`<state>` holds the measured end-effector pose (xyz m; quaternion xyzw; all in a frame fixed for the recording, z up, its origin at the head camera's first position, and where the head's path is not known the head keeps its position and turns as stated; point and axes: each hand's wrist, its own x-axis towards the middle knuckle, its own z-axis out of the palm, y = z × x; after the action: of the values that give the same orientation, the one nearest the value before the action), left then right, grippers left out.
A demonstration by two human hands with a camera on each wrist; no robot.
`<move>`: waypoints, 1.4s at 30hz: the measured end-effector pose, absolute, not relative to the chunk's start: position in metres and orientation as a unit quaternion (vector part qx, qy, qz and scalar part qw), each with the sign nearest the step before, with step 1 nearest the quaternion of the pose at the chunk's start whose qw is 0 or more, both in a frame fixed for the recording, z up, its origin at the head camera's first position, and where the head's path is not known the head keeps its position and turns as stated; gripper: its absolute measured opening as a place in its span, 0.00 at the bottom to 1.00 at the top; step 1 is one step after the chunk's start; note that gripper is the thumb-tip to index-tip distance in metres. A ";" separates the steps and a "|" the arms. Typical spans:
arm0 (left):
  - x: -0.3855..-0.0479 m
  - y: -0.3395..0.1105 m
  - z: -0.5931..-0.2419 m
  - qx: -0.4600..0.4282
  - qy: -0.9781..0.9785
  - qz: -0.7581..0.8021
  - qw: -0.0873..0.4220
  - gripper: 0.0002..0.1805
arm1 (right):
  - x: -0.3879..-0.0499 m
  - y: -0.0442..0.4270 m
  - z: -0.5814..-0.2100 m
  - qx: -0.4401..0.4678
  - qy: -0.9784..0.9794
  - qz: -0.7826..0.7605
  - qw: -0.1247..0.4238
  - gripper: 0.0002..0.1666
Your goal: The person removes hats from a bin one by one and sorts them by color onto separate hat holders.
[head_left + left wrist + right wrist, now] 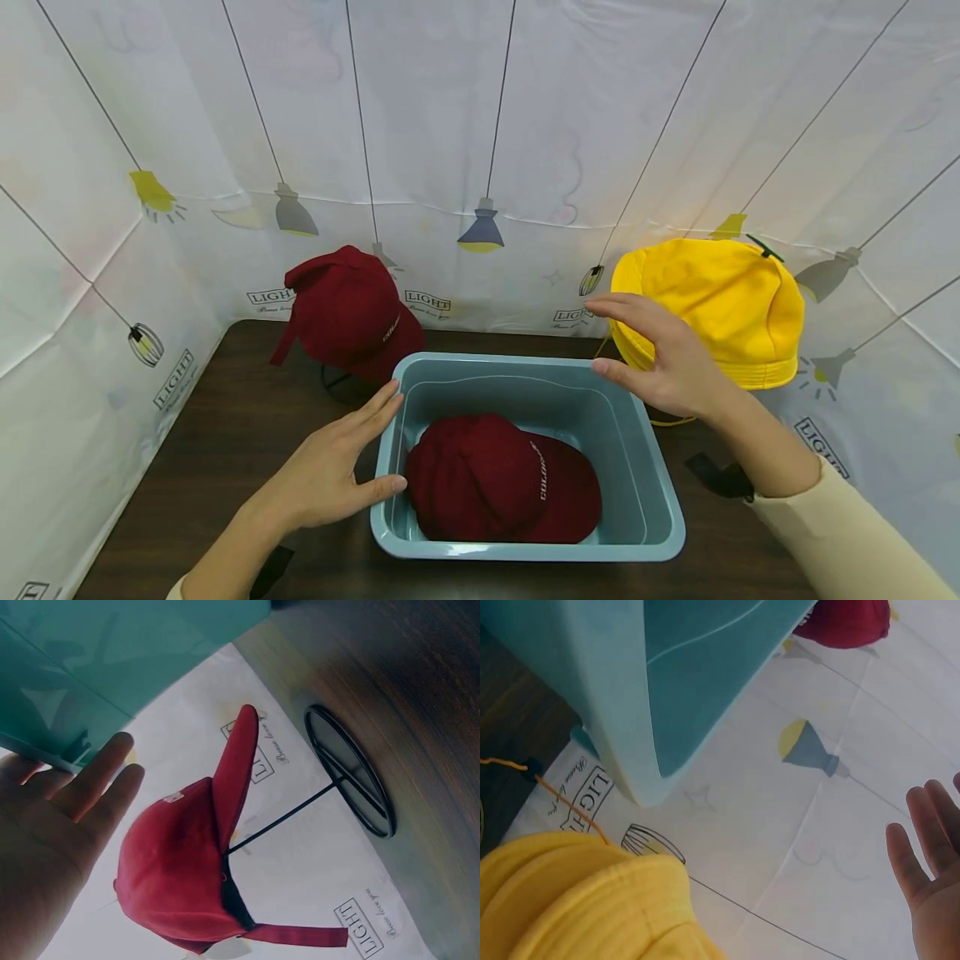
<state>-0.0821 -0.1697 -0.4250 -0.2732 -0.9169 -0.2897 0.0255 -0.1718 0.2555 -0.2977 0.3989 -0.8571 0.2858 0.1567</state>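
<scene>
A light blue plastic basin (525, 552) stands on the table, with a dark red baseball cap (480, 487) lying inside, its brim to the right. My left hand (330, 467) is at the basin's left rim, fingers extended and thumb near the cap's edge. Above the basin's far right corner, my right hand (675, 367) is spread and holds nothing; in the right wrist view its fingers (907, 859) are apart from the rim. Behind that hand is a yellow bucket hat (720, 308), partly covered by it.
Another dark red cap (345, 308) hangs on a black wire stand (360, 780) at the back left, its strap dangling. An orange cord (570, 806) trails from the yellow hat. Behind the dark wooden table (202, 450) hangs a white lamp-printed cloth (420, 108).
</scene>
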 end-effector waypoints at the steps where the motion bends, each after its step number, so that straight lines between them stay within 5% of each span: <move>1: -0.082 -0.170 -0.425 -0.273 -0.917 -0.289 0.026 0.50 | -0.171 0.254 -0.299 0.400 -0.856 0.291 0.153 0.43; 24: -0.081 -0.169 -0.423 -0.266 -0.916 -0.301 0.015 0.50 | -0.173 0.218 -0.315 0.437 -0.840 0.305 0.105 0.39; 42: -0.081 -0.169 -0.422 -0.270 -0.916 -0.297 0.021 0.50 | -0.174 0.194 -0.331 0.433 -0.856 0.281 0.010 0.38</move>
<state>-0.0815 -0.1689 -0.4222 -0.2700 -0.9157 -0.2968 0.0210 -0.1735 0.1941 -0.3312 0.4333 -0.8563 0.2808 0.0099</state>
